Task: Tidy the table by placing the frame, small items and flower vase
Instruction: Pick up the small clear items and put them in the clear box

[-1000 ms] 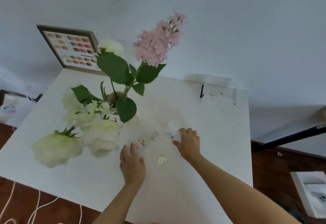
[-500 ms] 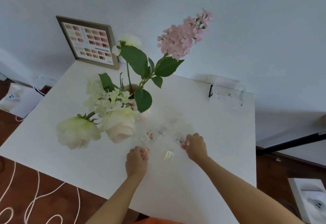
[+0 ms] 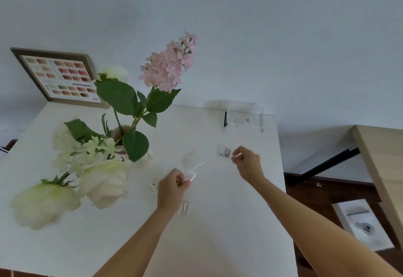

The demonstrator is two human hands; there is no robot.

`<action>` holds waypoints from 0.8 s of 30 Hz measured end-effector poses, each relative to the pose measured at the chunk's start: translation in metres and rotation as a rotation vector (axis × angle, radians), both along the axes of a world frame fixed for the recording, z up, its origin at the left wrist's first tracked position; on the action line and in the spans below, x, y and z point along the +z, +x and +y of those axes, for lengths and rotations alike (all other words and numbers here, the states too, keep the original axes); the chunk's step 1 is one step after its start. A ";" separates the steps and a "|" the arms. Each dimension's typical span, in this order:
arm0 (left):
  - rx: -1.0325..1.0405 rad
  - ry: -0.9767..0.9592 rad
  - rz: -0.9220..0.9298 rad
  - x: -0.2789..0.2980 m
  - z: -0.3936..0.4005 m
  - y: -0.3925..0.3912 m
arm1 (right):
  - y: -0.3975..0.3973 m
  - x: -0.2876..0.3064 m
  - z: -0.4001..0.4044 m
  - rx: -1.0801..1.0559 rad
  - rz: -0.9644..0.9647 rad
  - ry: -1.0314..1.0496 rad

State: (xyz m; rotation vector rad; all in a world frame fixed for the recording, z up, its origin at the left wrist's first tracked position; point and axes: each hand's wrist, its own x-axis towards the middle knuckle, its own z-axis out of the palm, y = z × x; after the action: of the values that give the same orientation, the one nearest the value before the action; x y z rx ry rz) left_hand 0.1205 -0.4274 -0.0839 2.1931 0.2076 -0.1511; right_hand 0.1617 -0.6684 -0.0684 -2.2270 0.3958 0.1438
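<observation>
1. The left hand (image 3: 172,189) was curled closed, pinching a small clear packet (image 3: 192,175) between its fingertips, just above the white table (image 3: 218,233).
2. The right hand (image 3: 247,163) was also closed, its fingertips pinched on a small clear item too blurred to identify, beside another little packet (image 3: 224,152) lying on the table.
3. More small clear items lay near the left hand: 1 just beyond it (image 3: 189,159), 1 with a red dot (image 3: 153,186) to its left, and 1 (image 3: 184,208) beside the wrist.
4. The flower vase (image 3: 118,134) stood on the table to the left of both hands, holding white blooms (image 3: 102,181) and a pink flower spike (image 3: 170,67).
5. The frame (image 3: 58,76) leaned against the wall at the table's far left corner.
6. A clear acrylic box (image 3: 244,116) sat at the far edge, well beyond the right hand.
</observation>
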 end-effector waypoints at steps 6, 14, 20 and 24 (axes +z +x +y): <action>-0.118 -0.034 -0.147 0.030 -0.078 0.093 | 0.052 0.021 -0.053 -0.133 -0.114 -0.057; -0.194 -0.011 -0.171 0.046 -0.156 0.185 | 0.119 0.031 -0.094 -0.232 -0.152 -0.098; -0.219 0.006 -0.128 0.034 -0.165 0.198 | 0.122 0.014 -0.090 -0.225 -0.189 -0.120; -0.179 0.033 -0.139 0.018 -0.138 0.159 | 0.093 -0.004 -0.066 -0.132 -0.348 -0.151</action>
State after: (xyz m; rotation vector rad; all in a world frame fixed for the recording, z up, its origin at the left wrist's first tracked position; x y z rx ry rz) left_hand 0.2795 -0.5654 -0.0661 2.2436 -0.0653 -0.0945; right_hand 0.2543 -0.7348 -0.0729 -2.3075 0.3686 -0.3507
